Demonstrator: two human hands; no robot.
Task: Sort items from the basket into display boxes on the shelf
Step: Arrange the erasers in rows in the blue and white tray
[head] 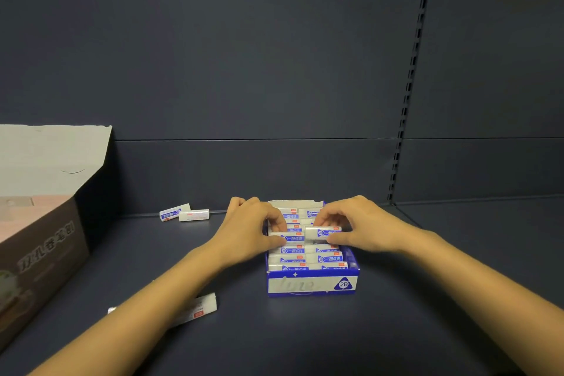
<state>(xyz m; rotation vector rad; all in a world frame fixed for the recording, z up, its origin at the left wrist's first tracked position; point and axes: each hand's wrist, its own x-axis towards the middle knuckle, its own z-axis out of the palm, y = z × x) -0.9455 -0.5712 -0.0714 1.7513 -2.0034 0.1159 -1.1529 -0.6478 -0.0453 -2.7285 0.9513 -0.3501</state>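
HANDS: your left hand pinches one small white blue-sleeved eraser, your right hand a second eraser, both mid-box | WHERE: blue-and-white cardboard display box, centre shelf | HANDLING: light, stiff, probably slick sleeves; grip the long sides | HIDDEN: basket not visible; near-left loose eraser half under your forearm.
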